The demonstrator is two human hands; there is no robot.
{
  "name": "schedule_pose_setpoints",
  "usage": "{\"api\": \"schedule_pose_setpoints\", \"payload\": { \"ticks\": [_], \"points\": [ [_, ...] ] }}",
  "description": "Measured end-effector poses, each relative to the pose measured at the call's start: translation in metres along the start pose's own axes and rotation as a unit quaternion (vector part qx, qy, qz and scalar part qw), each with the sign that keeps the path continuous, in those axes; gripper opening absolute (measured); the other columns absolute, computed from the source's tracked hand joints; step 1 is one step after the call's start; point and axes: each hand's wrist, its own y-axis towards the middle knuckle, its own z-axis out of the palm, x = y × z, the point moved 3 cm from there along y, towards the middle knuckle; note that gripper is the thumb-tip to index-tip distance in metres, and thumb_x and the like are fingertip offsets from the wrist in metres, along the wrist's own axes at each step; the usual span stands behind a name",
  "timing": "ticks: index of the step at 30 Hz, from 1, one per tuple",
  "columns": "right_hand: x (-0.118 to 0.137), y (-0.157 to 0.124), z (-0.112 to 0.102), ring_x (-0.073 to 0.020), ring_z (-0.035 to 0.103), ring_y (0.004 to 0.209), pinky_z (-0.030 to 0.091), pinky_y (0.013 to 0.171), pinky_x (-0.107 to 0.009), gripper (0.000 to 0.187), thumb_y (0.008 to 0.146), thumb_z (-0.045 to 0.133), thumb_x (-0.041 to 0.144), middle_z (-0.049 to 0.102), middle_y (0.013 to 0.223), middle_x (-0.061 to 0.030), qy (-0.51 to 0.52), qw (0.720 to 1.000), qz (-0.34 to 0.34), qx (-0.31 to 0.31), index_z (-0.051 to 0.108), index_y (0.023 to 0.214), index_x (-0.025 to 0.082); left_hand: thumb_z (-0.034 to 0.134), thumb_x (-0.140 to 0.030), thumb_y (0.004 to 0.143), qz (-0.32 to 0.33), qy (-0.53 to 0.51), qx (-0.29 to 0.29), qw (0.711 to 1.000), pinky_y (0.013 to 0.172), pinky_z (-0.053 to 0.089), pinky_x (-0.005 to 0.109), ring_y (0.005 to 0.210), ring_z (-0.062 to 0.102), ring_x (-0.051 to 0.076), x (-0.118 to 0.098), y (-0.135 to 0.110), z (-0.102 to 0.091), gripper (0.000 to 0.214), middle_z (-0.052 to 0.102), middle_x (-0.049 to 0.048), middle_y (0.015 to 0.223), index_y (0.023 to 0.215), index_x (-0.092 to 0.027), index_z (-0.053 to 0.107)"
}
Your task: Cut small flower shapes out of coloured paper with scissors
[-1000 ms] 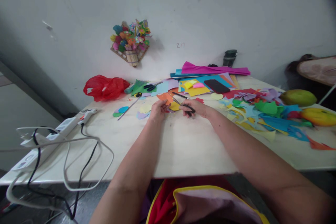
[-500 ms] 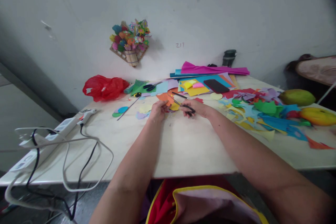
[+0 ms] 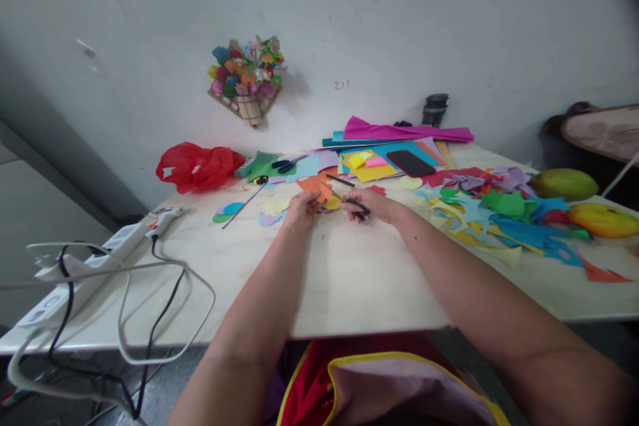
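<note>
Between finger and thumb my left hand [image 3: 301, 209] pinches a piece of orange paper [image 3: 316, 186] with a curved, cut edge. My right hand [image 3: 374, 204] is wrapped round the black handles of a pair of scissors [image 3: 360, 210]. Their blades point left and away, at the orange paper's right side; whether they touch it I cannot tell. Under and beside the paper lies a yellow paper piece [image 3: 331, 202]. Just beyond my right hand rests a thin dark pencil-like stick [image 3: 342, 181].
Cut paper scraps [image 3: 469, 213] cover the right side, with two mangoes [image 3: 604, 220] at its edge. A phone [image 3: 411, 164] and coloured sheets lie behind my hands. Left are a red plastic bag [image 3: 200, 168], a second pair of scissors [image 3: 285, 165] and a power strip [image 3: 90, 273] with loose cables.
Both hands, the scissors and the orange paper stay almost where they were. The whole view has shifted very slightly.
</note>
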Motion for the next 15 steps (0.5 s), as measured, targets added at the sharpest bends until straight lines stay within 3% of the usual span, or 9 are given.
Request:
{"api": "schedule_pose_setpoints", "payload": {
  "ticks": [15],
  "points": [
    [-0.0002, 0.0013, 0.0009, -0.0058, 0.049, 0.040, 0.028, 0.037, -0.018, 0.026, 0.078, 0.072, 0.036, 0.060, 0.055, 0.0015, 0.002, 1.000, 0.020, -0.019, 0.057, 0.071, 0.015, 0.068, -0.005, 0.063, -0.007, 0.007, 0.011, 1.000, 0.072, 0.058, 0.029, 0.066, 0.068, 0.016, 0.0034, 0.0061, -0.0035, 0.016, 0.072, 0.0065, 0.074, 0.077, -0.012, 0.066]
  ]
}}
